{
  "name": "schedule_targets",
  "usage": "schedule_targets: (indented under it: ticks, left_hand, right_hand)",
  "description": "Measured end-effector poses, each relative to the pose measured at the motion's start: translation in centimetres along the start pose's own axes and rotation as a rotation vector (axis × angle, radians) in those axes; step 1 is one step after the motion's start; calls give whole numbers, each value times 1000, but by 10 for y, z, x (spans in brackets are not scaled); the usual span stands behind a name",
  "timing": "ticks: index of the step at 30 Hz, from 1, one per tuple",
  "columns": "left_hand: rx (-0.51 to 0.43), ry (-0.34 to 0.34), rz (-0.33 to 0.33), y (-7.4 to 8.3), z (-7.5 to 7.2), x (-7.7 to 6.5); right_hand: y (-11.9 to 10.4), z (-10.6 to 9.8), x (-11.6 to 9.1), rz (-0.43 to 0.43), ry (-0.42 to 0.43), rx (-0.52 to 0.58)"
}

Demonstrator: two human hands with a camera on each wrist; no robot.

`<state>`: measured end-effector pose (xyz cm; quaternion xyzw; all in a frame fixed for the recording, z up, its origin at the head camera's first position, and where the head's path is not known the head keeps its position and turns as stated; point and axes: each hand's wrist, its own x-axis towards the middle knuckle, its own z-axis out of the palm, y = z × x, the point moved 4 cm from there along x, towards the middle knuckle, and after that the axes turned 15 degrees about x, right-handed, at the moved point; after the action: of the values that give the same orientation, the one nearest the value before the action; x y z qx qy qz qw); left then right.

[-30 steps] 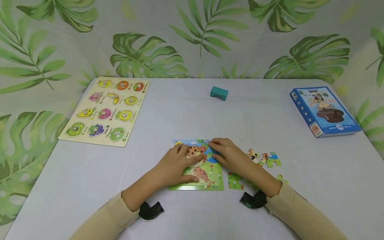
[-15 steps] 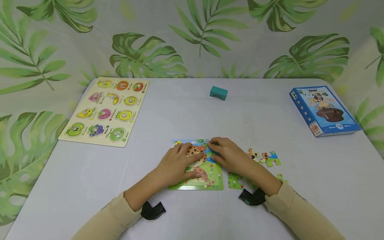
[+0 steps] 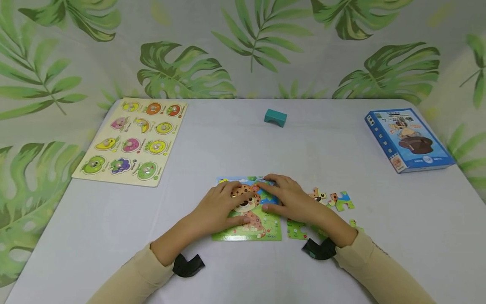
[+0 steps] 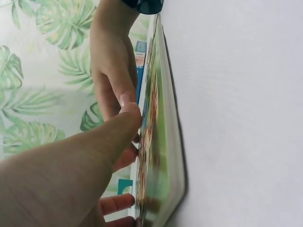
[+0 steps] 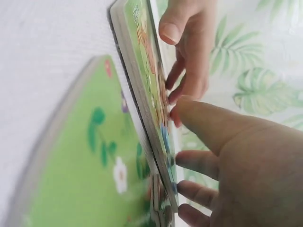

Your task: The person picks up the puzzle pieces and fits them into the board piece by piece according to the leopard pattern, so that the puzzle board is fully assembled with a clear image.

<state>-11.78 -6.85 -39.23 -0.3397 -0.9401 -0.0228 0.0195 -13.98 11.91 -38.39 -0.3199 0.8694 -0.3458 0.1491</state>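
Observation:
A square jigsaw board (image 3: pixel 272 226) with a spotted leopard cub picture lies flat on the table in the head view. My left hand (image 3: pixel 214 209) rests over its left half, thumb and fingers spread across the cub. Over the upper right part is my right hand (image 3: pixel 294 202), its fingers apart and fingertips at the picture. In the right wrist view, the fingertips (image 5: pixel 191 161) meet the face of the board (image 5: pixel 142 71). Neither hand grips a piece that I can see. Right of the board lies a green flowered puzzle part (image 3: pixel 295 230), partly hidden by the right forearm.
Loose jigsaw pieces (image 3: pixel 344 201) lie right of the right hand. A fruit knob puzzle (image 3: pixel 149 136) is at the left, a teal arch block (image 3: pixel 276 118) at the back, and a blue box (image 3: pixel 417 141) at the far right. Black bands (image 3: pixel 188 266) circle both wrists.
My right hand's thumb and index finger have spread farther apart over the board, the thumb moving down and left. The left hand has shifted slightly left, uncovering more of the cub's face.

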Motion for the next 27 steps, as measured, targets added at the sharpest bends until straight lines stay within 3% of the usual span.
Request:
schedule_targets:
  ticks: [6, 9, 14, 18, 27]
  left_hand:
    - [-135, 44, -59, -16, -2, -12]
    - [-165, 49, -102, -24, -4, -22]
    - [-200, 10, -165, -36, -2, -40]
    - [-226, -5, -173, -42, 0, -49]
    - [-229, -6, -133, -44, 0, -52]
  right_hand:
    - [-7, -13, -4, 22, 57, 210]
    - [-12, -25, -13, 12, 107, 260]
    - [-13, -43, -35, -43, 237, 251]
    - [-5, -48, -51, -103, 315, 207]
    - [17, -40, -65, -20, 320, 237]
